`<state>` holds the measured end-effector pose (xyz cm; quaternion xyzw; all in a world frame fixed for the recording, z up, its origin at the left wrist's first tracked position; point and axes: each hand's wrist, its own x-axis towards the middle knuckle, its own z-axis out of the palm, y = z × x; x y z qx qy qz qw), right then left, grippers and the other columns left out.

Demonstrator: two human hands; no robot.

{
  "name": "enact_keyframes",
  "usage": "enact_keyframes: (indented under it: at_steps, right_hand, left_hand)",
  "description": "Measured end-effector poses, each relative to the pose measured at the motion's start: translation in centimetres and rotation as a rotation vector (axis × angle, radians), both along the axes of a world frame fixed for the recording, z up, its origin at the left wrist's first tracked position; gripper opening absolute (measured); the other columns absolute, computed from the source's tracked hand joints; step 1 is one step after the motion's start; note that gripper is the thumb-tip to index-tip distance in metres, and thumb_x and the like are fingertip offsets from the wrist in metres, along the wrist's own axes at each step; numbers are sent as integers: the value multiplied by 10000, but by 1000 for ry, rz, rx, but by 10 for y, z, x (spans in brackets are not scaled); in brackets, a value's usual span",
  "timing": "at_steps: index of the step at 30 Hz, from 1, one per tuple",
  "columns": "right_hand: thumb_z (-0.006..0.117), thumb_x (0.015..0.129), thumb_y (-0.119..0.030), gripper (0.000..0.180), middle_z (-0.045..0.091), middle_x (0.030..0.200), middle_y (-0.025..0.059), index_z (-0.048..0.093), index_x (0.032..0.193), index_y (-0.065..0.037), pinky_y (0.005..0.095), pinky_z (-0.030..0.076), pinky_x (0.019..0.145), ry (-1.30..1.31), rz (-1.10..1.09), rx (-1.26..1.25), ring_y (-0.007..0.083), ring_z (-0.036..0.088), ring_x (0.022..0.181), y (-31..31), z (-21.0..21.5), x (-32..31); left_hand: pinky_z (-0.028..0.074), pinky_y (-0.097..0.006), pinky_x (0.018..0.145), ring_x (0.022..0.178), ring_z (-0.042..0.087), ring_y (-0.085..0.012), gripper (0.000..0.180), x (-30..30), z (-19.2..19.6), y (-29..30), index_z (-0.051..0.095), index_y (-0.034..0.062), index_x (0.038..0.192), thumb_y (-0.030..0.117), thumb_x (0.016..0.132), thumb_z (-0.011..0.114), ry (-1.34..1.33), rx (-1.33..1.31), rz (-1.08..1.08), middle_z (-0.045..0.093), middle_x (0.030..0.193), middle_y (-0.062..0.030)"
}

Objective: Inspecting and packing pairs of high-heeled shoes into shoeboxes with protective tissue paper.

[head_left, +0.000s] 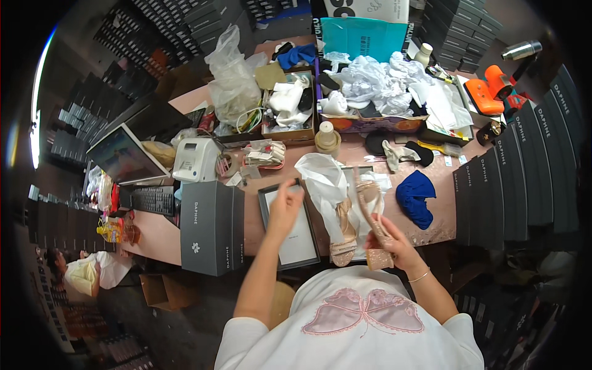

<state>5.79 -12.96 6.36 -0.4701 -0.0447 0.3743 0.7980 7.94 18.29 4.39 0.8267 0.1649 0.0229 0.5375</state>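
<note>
In my right hand (398, 246) is a glittery rose-gold heeled sandal (372, 213), gripped around its sole near the block heel, toe end upward. Just left of it, a matching sandal (344, 243) lies on white tissue paper (322, 179) spread over an open shoe box, whose edges are mostly covered. My left hand (285, 208) hovers above a dark-rimmed box lid (299, 240) with a white inside. Its fingers are loosely bent, apart and slightly blurred, and I see nothing in them. A blue cloth (416, 198) rests to the right of the sandals.
Grey shoe boxes stand at left (209, 228) and in a tall stack (512, 179) at right. A label printer (196, 159), monitor (128, 154) and keyboard (153, 200) sit left. Behind are a bottle (327, 139) and a carton of crumpled paper (373, 123). Another person (92, 271) is far left.
</note>
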Motion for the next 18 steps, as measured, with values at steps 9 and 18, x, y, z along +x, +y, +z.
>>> enact_keyframes:
  at_steps: [9, 18]
  right_hand:
    - [672, 788, -272, 907, 365, 1413, 283, 136, 1493, -77, 443, 506, 896, 296, -164, 775, 365, 622, 1021, -21, -10, -1]
    - [461, 837, -335, 645, 498, 1317, 235, 403, 1354, 47, 475, 520, 891, 390, -240, 1105, 349, 519, 1193, -50, -21, 4]
  left_hand:
    - [509, -287, 571, 691, 625, -125, 167, 107, -63, -12, 618, 42, 1020, 132, 879, 615, -183, -737, 242, 654, 866, -34]
    - [485, -233, 706, 777, 592, -82, 158, 82, 145, -93, 626, 2, 1008, 95, 880, 639, -489, -309, -266, 658, 872, -30]
